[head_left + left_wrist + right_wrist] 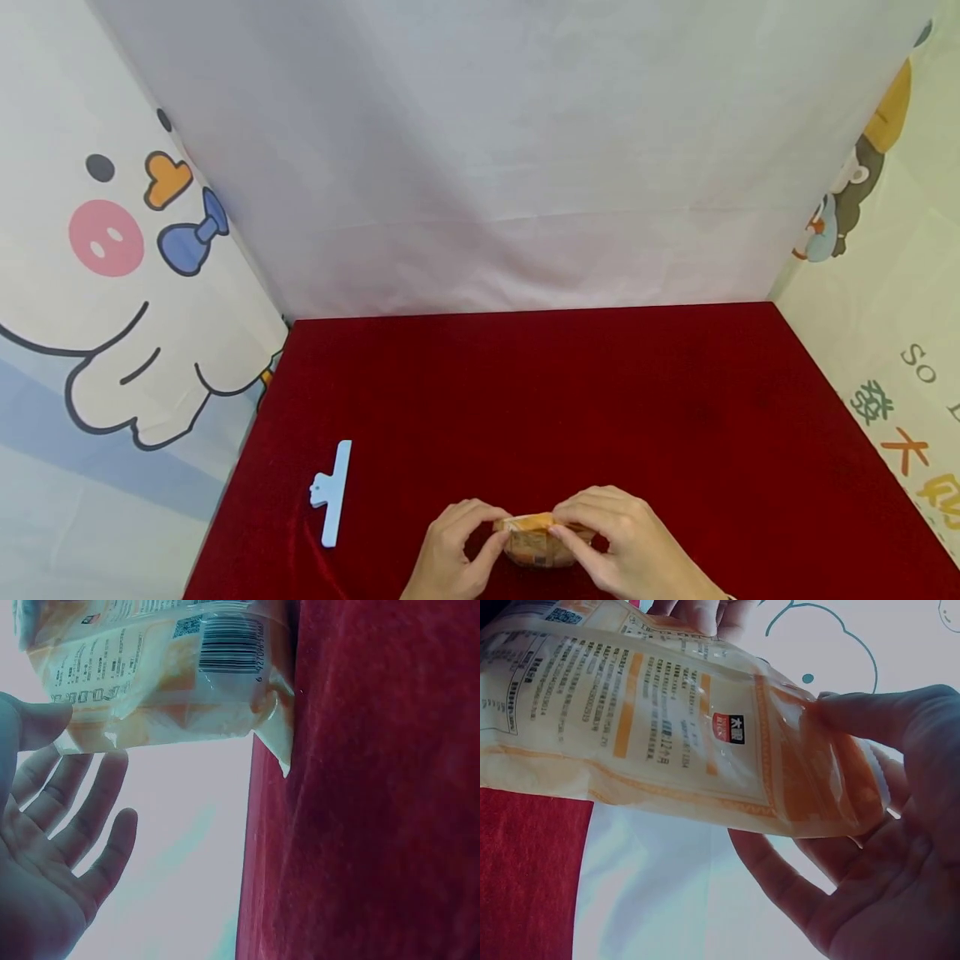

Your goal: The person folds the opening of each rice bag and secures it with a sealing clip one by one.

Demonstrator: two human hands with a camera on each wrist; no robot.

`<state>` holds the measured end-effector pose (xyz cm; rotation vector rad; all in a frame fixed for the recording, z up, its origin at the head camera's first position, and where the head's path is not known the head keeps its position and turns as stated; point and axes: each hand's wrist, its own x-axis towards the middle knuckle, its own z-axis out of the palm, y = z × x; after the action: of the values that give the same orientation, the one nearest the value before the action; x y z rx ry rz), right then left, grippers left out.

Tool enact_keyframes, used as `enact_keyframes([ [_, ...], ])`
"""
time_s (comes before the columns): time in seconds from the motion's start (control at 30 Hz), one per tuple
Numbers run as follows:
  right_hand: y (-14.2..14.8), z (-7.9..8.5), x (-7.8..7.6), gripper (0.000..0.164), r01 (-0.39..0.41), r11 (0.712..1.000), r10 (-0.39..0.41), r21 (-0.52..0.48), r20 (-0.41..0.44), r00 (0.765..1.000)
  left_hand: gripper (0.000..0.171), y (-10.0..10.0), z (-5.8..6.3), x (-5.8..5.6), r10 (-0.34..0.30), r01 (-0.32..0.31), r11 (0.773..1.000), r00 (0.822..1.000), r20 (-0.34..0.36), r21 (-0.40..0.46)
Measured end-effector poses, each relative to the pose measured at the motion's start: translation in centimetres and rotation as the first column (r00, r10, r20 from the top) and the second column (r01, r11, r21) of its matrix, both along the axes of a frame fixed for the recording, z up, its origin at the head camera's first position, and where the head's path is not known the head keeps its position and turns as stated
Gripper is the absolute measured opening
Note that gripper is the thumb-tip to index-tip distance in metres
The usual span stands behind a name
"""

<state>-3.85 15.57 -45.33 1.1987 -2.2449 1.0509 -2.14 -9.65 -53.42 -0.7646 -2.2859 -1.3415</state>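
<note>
An orange and cream plastic food bag (534, 546), printed with text and a barcode, stands on the red cloth near the front edge. My left hand (459, 552) pinches the bag's upper left edge between thumb and fingers; in the left wrist view the left hand (56, 825) has its other fingers spread below the edge. On the other side, my right hand (626, 542) pinches the upper right edge, and the right wrist view shows its thumb (885, 716) on the bag's printed face. The top looks folded over. What the bag contains cannot be made out.
A pale blue bar-shaped clip (337, 493) lies on the red cloth (540, 400) to the left of the hands. White fabric (570, 150) hangs behind the table, with cartoon-printed cloth (112, 333) at the left and more printed cloth (885, 333) at the right.
</note>
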Motion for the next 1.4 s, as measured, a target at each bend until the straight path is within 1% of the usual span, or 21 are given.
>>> enact_keyframes([
  [0.1,-0.1,0.0,0.0,0.006,0.001,1.0,-0.001,0.002,0.0,1.0,0.022,0.2,0.3,0.0,-0.014,0.014,1.0,1.0,0.002,0.019],
  [0.23,-0.2,0.1,0.0,0.006,0.005,1.0,-0.005,0.006,0.004,1.0,0.017,0.5,0.7,0.0,-0.031,0.03,0.999,0.999,0.029,0.034],
  [0.33,-0.2,0.1,0.0,0.011,0.008,1.0,-0.008,0.007,0.017,1.0,0.014,0.7,0.9,-0.1,-0.04,0.04,0.999,0.999,0.022,0.036],
  [0.47,-0.2,0.1,0.1,0.023,0.005,1.0,-0.005,0.003,-0.009,1.0,0.016,0.8,0.9,-0.1,-0.044,0.045,0.998,0.999,-0.013,0.036],
  [0.53,-0.3,0.0,0.1,0.027,0.006,1.0,-0.006,0.003,-0.044,0.999,0.017,0.9,0.9,0.0,-0.047,0.048,0.998,0.999,-0.018,0.042],
  [0.6,-0.3,-0.1,0.1,0.034,0.02,1.0,-0.019,0.014,-0.065,0.998,0.018,1.0,1.0,0.1,-0.049,0.05,0.998,0.998,-0.029,0.048],
  [0.67,-0.3,-0.1,0.1,0.039,0.031,0.999,-0.029,0.027,-0.073,0.997,0.021,1.1,1.0,0.1,-0.048,0.051,0.997,0.997,-0.055,0.055],
  [0.8,-0.2,0.0,-0.1,0.036,-0.001,1.0,0.003,0.017,-0.106,0.994,0.027,1.3,0.9,0.0,-0.031,0.039,0.997,0.992,-0.12,0.071],
  [0.9,-0.2,0.1,-0.3,0.032,-0.032,0.999,0.033,0.011,-0.13,0.991,0.031,1.4,0.8,-0.1,-0.015,0.029,0.996,0.986,-0.169,0.083],
  [1.07,-0.2,0.1,-0.5,0.025,-0.063,0.998,0.064,0.014,-0.135,0.989,0.032,1.6,0.6,-0.2,0.014,0.007,0.995,0.974,-0.225,0.096],
  [1.1,-0.2,0.1,-0.5,0.024,-0.067,0.998,0.069,0.015,-0.146,0.987,0.03,1.6,0.5,-0.2,0.023,0.0,0.995,0.971,-0.237,0.099],
  [1.17,-0.1,0.1,-0.6,0.024,-0.072,0.997,0.074,0.02,-0.172,0.982,0.02,1.6,0.3,-0.2,0.041,-0.015,0.995,0.965,-0.26,0.102],
  [1.23,0.0,0.1,-0.6,0.027,-0.072,0.997,0.075,0.023,-0.194,0.978,0.009,1.7,0.1,-0.3,0.056,-0.026,0.994,0.955,-0.291,0.106],
  [1.27,0.1,0.1,-0.6,0.028,-0.075,0.997,0.078,0.023,-0.201,0.976,0.008,1.8,0.0,-0.3,0.061,-0.029,0.994,0.949,-0.31,0.109],
  [1.4,0.4,0.2,-0.7,0.031,-0.097,0.995,0.101,0.028,-0.215,0.971,0.02,1.9,-0.3,-0.6,0.073,-0.033,0.993,0.925,-0.373,0.115],
])
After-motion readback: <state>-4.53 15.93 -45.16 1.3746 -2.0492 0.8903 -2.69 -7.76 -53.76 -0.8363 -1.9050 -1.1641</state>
